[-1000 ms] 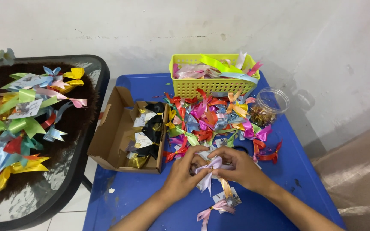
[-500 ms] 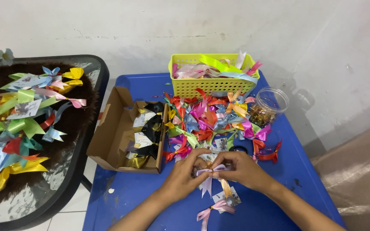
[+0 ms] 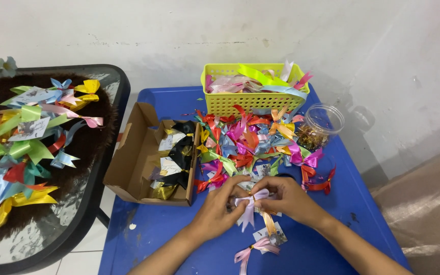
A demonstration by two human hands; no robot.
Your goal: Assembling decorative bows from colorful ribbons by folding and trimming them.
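My left hand (image 3: 219,210) and my right hand (image 3: 287,197) meet over the blue table (image 3: 179,239), both pinching a pale lilac ribbon bow (image 3: 248,208). An orange ribbon tail (image 3: 268,223) hangs just under my right hand, over a small printed card (image 3: 272,237). A pink ribbon bow (image 3: 253,248) lies loose on the table below the hands. Just beyond my fingers spreads a heap of many coloured ribbon bows (image 3: 253,142).
A yellow plastic basket (image 3: 253,101) of ribbons stands at the back. A clear jar (image 3: 321,126) sits to its right. An open cardboard box (image 3: 143,155) with dark and gold bows lies left. A dark glass side table (image 3: 77,214) at far left carries more bows.
My hands stayed in place over the lilac bow, fingers shifting slightly as they work it. The view has drifted a little.
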